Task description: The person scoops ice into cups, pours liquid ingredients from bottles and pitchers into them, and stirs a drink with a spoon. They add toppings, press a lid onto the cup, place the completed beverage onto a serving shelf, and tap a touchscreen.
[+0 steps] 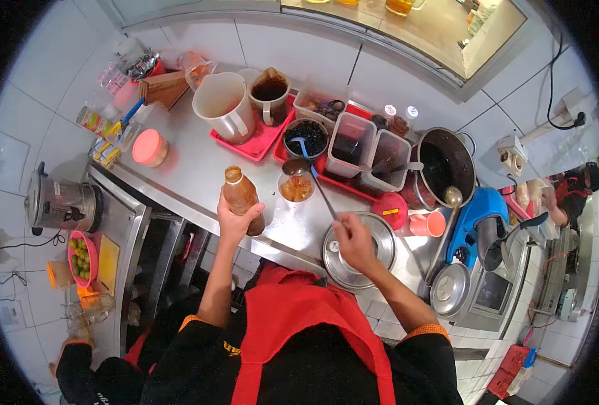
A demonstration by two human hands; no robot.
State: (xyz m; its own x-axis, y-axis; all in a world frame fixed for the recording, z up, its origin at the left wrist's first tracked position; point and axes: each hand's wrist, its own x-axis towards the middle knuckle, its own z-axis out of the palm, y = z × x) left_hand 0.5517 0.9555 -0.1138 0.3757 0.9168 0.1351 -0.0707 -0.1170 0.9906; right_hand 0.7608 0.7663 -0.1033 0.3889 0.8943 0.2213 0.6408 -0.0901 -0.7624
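Note:
My left hand (240,221) is wrapped around a bottle (242,196) of brown liquid, held upright with its mouth uncovered. In my right hand (355,241) is the handle of a ladle (297,166), its dark bowl at the far rim of a clear cup (295,189). Amber, chunky contents show inside that cup, which stands on the steel counter to the right of the bottle. Just beyond the ladle sits a round tub (306,139) of black pieces with a blue spoon (300,143) in it. A round metal lid (359,251) lies beneath my right hand.
Two pitchers (224,101) stand on a red tray (253,146). Rectangular containers (350,145) and a large pot (456,145) line the back right. A blue machine (473,223) is farther right. Co-workers appear at the lower left, with a sleeve (76,371), and far right.

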